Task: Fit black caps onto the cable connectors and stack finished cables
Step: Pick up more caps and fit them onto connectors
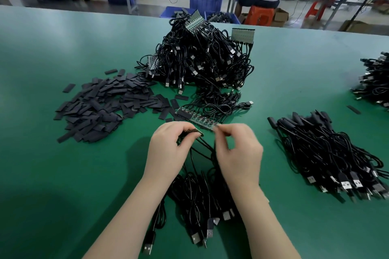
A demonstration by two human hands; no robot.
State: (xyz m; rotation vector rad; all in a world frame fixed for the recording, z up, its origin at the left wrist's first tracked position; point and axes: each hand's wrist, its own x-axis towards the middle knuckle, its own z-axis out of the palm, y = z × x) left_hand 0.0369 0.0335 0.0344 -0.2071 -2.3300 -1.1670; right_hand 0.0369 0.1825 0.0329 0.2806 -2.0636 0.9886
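Small green circuit-board connector [192, 131], gripped by the curled fingers of the left hand [168, 149]; its black cables [197, 191] trail toward the viewer and end in USB plugs [209, 225]. The right hand [237, 149], just right of the connector, has thumb and forefinger pinched together; motion blur hides whether they pinch a board edge or a cap. The connector looks bare, so capping of this piece is judged not yet done. Just beyond the connector lies a strip of joined green boards [195, 119] with cables attached. Left of the connector, a loose heap of flat black caps [101, 107]. Far beyond it, a large tangle of uncapped cables [200, 59]. Right of it, a stack of finished cables [328, 153] with black-sleeved ends. Much work appears to remain. All rest on the green table [63, 174].
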